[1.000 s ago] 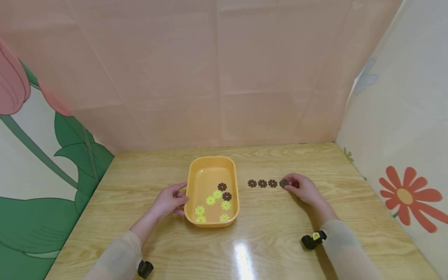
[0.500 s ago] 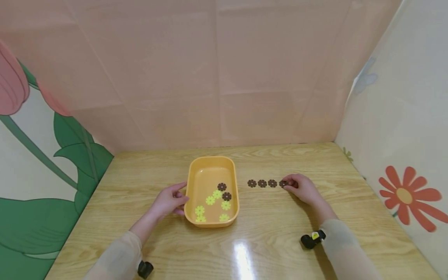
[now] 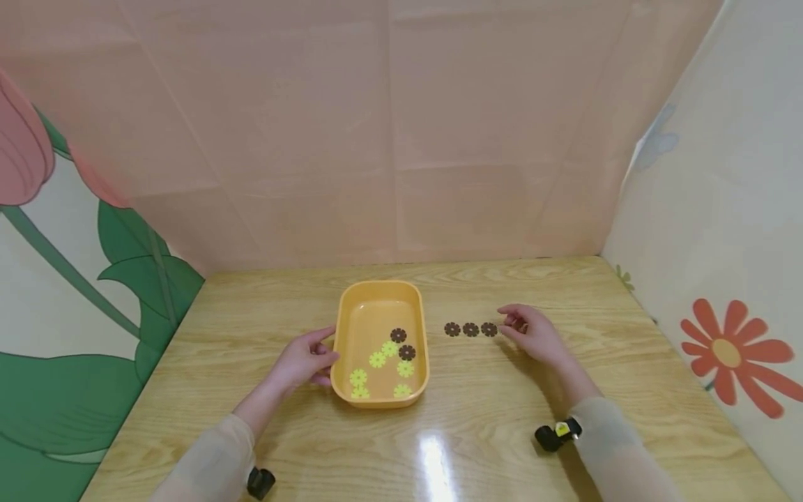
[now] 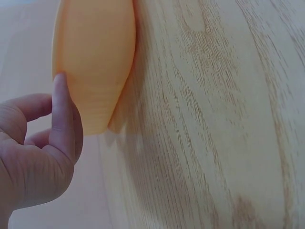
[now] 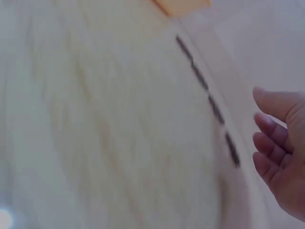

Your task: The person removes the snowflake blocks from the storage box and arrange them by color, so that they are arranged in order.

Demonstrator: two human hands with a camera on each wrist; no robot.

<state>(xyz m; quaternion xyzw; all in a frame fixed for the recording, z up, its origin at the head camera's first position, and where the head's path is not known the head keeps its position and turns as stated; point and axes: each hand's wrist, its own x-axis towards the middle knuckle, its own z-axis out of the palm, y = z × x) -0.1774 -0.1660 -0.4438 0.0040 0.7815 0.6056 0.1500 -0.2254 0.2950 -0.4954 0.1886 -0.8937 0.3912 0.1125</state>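
My left hand (image 3: 305,359) holds the left rim of an orange tray (image 3: 350,307), thumb and fingertips against it. In the left wrist view, fingertips (image 4: 60,78) touch the tray's outer wall (image 4: 97,52). Brown and yellow snowflake discs lie in the tray, including a brown disc (image 3: 406,352) and a yellow disc (image 3: 377,360). Right of it runs a row of brown discs (image 3: 470,329). My right hand (image 3: 530,333) hovers at the row's right end, fingers parted and holding nothing. It hides the end disc (image 5: 232,150) in the head view; the right wrist view shows that disc flat on the table.
The wooden table (image 3: 477,404) meets a pink cloth-like backdrop (image 3: 389,174) at the back. Printed panels flank it, with green leaves (image 3: 134,244) on the left and a red flower (image 3: 724,352) on the right.
My right hand has let go of the end brown disc, its thumb and fingers spreading apart and shifting slightly left over it. The left hand and the tray stay in place.
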